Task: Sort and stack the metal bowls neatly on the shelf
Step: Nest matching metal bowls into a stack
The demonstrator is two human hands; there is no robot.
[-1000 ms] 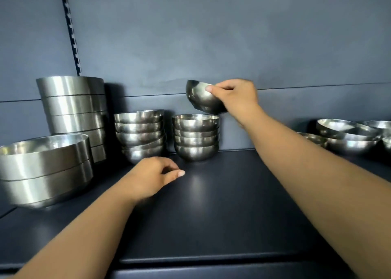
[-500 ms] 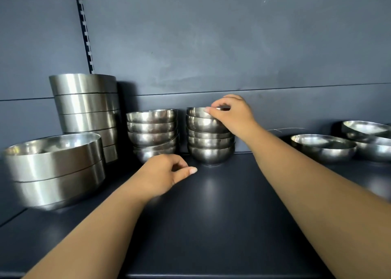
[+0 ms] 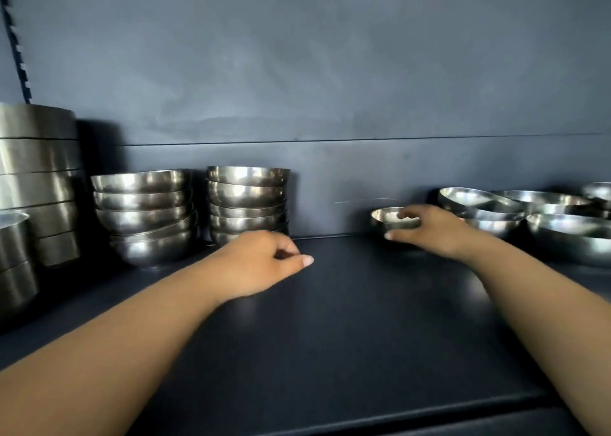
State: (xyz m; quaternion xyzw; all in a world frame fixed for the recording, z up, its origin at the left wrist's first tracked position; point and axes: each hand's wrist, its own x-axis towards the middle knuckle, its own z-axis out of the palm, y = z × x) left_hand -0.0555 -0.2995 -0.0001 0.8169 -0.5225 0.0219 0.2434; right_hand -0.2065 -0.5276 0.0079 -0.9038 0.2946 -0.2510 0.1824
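- Right hand [image 3: 429, 229] moved off the stack [image 3: 248, 204] to a small bowl [image 3: 388, 219] further right, fingers curled over its rim, gripping it.
- Left hand [image 3: 261, 263] loosely curled, empty, resting on shelf [image 3: 347, 320].
- Bowl sits on shelf near loose bowls [image 3: 545, 220].

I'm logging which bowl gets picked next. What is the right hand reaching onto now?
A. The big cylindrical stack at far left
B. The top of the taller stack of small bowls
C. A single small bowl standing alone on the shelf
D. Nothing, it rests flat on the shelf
C: the right hand has its fingers over the rim of a single small bowl, apart from both stacks.
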